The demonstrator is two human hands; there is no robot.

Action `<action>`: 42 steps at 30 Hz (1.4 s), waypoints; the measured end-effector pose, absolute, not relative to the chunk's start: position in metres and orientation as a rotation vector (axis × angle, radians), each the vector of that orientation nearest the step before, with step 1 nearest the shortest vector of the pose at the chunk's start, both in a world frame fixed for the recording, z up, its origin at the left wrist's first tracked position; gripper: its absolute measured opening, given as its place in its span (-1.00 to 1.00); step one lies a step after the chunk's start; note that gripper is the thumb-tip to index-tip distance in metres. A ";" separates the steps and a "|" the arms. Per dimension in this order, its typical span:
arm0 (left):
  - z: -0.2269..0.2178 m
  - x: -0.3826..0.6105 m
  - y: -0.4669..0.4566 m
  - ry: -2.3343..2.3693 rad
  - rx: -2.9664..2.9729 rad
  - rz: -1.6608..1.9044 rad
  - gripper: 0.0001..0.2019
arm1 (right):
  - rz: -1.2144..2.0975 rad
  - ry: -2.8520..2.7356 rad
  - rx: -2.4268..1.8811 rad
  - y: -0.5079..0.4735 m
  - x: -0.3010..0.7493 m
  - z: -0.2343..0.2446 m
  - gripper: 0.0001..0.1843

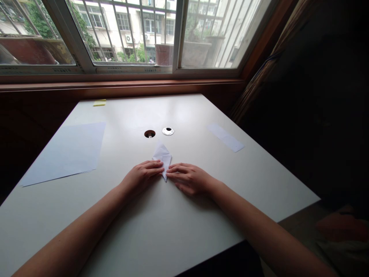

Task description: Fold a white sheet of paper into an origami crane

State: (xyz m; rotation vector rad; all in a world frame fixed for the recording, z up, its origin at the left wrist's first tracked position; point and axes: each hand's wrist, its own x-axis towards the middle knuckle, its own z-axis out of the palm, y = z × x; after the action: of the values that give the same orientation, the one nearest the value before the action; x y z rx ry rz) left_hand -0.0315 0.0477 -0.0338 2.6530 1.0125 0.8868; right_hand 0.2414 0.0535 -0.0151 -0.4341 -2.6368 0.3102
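A small folded white paper (163,154), pointed at both ends, lies on the white table (173,215) in front of me. My left hand (142,174) rests on the table with its fingertips pinching the paper's near left edge. My right hand (188,179) lies opposite, its fingertips pressed on the paper's near tip from the right. The fingers of both hands are drawn together on the paper. The near part of the paper is hidden under my fingers.
A stack of white sheets (67,152) lies at the left. A paper strip (225,137) lies at the right, a yellow note pad (99,102) at the far left corner. A cable hole (149,134) and its cap (167,131) sit behind the paper. A window is beyond.
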 end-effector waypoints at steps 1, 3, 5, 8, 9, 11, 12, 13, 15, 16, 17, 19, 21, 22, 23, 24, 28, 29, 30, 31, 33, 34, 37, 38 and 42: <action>-0.034 -0.032 0.048 1.010 2.656 0.888 -0.75 | 0.300 -2.643 -0.431 0.054 0.241 -0.015 -0.45; -0.035 -0.032 0.048 1.007 2.663 0.882 -0.75 | 0.275 -2.654 -0.434 0.054 0.240 -0.016 -0.45; -0.036 -0.033 0.049 1.007 2.665 0.875 -0.75 | 0.248 -2.669 -0.443 0.054 0.239 -0.017 -0.46; -0.037 -0.033 0.049 1.000 2.659 0.875 -0.75 | 0.229 -2.692 -0.449 0.054 0.237 -0.017 -0.48; -0.037 -0.033 0.049 0.999 2.657 0.875 -0.75 | 0.227 -2.694 -0.451 0.053 0.237 -0.017 -0.49; -0.036 -0.034 0.049 0.999 2.657 0.877 -0.75 | 0.226 -2.690 -0.458 0.053 0.237 -0.017 -0.49; -0.036 -0.034 0.049 1.002 2.658 0.874 -0.75 | 0.224 -2.686 -0.459 0.053 0.237 -0.017 -0.49; -0.036 -0.034 0.049 1.007 2.659 0.872 -0.75 | 0.222 -2.684 -0.459 0.053 0.237 -0.017 -0.49; -0.036 -0.034 0.049 1.009 2.666 0.868 -0.75 | 0.219 -2.684 -0.456 0.053 0.237 -0.017 -0.49; -0.036 -0.034 0.049 1.009 2.670 0.862 -0.75 | 0.216 -2.684 -0.453 0.053 0.237 -0.017 -0.49; -0.036 -0.034 0.049 1.008 2.674 0.857 -0.75 | 0.214 -2.683 -0.452 0.053 0.237 -0.017 -0.50; -0.037 -0.034 0.049 0.997 2.683 0.857 -0.75 | 0.211 -2.685 -0.448 0.053 0.236 -0.017 -0.51; -0.037 -0.034 0.049 0.979 2.685 0.863 -0.74 | 0.207 -2.691 -0.446 0.053 0.236 -0.016 -0.52; -0.037 -0.035 0.050 0.970 2.681 0.871 -0.74 | 0.205 -2.696 -0.449 0.053 0.236 -0.016 -0.52; -0.036 -0.036 0.051 0.957 2.679 0.876 -0.74 | 0.204 -2.700 -0.454 0.053 0.236 -0.016 -0.53; -0.035 -0.039 0.052 0.946 2.678 0.878 -0.73 | 0.203 -2.703 -0.458 0.052 0.236 -0.015 -0.53; -0.031 -0.052 0.058 0.926 2.726 0.840 -0.69 | 0.212 -2.700 -0.456 0.053 0.237 -0.015 -0.52; -0.029 -0.055 0.059 0.931 2.749 0.818 -0.68 | 0.218 -2.697 -0.453 0.053 0.237 -0.015 -0.52; -0.028 -0.057 0.059 0.939 2.775 0.801 -0.67 | 0.224 -2.695 -0.454 0.054 0.238 -0.016 -0.53; -0.027 -0.058 0.059 0.937 2.805 0.782 -0.67 | 0.231 -2.692 -0.459 0.055 0.239 -0.016 -0.54; -0.025 -0.056 0.058 0.917 2.857 0.736 -0.65 | 0.247 -2.676 -0.471 0.057 0.242 -0.017 -0.57; -0.024 -0.054 0.056 0.905 2.875 0.716 -0.64 | 0.257 -2.664 -0.478 0.058 0.244 -0.017 -0.59; -0.023 -0.048 0.053 0.887 2.920 0.663 -0.61 | 0.292 -2.614 -0.500 0.061 0.247 -0.017 -0.66; -0.023 -0.047 0.053 0.885 2.936 0.642 -0.60 | 0.303 -2.599 -0.507 0.061 0.248 -0.016 -0.67; -0.023 -0.045 0.052 0.908 2.974 0.536 -0.58 | 0.331 -2.576 -0.515 0.061 0.247 -0.015 -0.69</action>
State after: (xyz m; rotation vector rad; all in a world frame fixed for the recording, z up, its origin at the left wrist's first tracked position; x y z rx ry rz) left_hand -0.0455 0.0520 -0.0226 2.9743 0.9077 0.5364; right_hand 0.2470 0.0612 -0.0150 -0.5147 -2.5764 0.3308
